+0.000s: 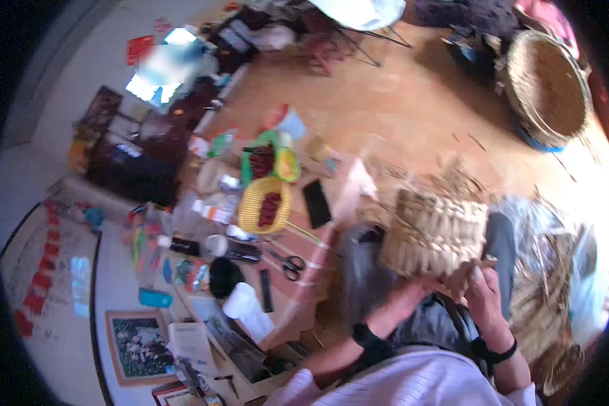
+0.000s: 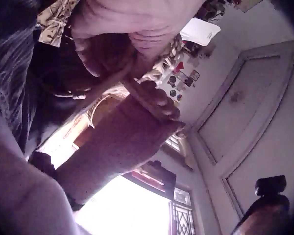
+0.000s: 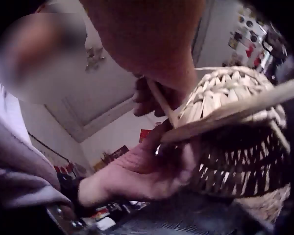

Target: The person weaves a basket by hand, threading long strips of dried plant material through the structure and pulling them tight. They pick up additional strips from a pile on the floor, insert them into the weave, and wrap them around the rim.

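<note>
A woven basket of pale plant strands rests on the lap. My left hand is at its near edge; in the right wrist view this left hand grips the edge, thumb and fingers around a flat strand. Close beside it, my right hand pinches a twisted strand near the basket's corner. Seen from the left wrist, the right hand has its fingers curled over a strand that crosses another between both hands. The fingertips of the left hand are partly hidden.
To the left, a cluttered table holds a yellow basket, scissors, a black phone and a white cup. A large round basket stands on the floor at upper right. Loose strands and plastic lie right of the legs.
</note>
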A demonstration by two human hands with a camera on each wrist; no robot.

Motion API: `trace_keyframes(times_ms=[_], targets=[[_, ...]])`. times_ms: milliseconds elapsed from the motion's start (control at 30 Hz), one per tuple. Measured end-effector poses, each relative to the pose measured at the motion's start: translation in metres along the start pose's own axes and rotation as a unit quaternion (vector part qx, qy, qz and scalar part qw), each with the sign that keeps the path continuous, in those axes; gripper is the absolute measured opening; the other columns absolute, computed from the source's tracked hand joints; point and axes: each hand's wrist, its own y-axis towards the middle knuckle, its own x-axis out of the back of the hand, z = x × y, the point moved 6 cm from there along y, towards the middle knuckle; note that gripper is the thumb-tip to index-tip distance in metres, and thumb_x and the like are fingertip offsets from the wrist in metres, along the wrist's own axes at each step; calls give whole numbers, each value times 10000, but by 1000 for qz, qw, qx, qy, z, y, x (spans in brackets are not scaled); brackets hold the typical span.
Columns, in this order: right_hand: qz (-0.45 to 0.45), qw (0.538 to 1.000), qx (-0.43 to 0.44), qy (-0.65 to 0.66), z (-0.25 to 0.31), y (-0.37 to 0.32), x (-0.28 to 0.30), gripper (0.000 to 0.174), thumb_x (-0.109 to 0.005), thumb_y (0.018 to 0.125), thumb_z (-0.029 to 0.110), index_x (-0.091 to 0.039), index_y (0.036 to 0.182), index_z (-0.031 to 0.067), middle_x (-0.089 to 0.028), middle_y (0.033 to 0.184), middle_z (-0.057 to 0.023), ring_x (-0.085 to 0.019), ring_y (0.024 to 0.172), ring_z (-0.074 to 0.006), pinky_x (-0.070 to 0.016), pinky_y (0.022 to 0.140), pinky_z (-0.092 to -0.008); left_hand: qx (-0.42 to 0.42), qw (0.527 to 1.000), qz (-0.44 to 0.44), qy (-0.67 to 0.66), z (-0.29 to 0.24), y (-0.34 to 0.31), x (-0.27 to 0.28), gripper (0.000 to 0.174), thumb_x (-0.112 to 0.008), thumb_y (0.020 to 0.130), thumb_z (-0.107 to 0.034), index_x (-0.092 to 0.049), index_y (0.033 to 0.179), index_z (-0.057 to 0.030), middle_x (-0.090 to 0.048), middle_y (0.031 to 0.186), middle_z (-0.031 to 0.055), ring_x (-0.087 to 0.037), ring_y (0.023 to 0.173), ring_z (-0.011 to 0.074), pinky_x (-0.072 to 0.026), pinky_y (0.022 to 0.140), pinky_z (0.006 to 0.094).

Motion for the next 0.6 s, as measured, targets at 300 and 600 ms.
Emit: trace_keyframes(times_ms=[300,600], targets=[[1,999,7,37,8,-64,14,460,-434,1159,370,-498,816,70,-491,776,-29,-516,817,-207,-474,892,-412,59,955,-97,-275,-16,6,-4,777,-908,844,-182,-500,1502,-117,-640,1386,33,-655,1227,215,-572,1038,401],[-134,973,-19,188,-10,-61,47,380,-520,1126,383,-550,876,99,-511,737,-28,-538,725,-181,-495,824,-401,40,945,-59,-320,-1,6,12,754,-866,908,-248,-464,1536,-136,-613,1430,20,-603,1310,212,-550,1080,433]])
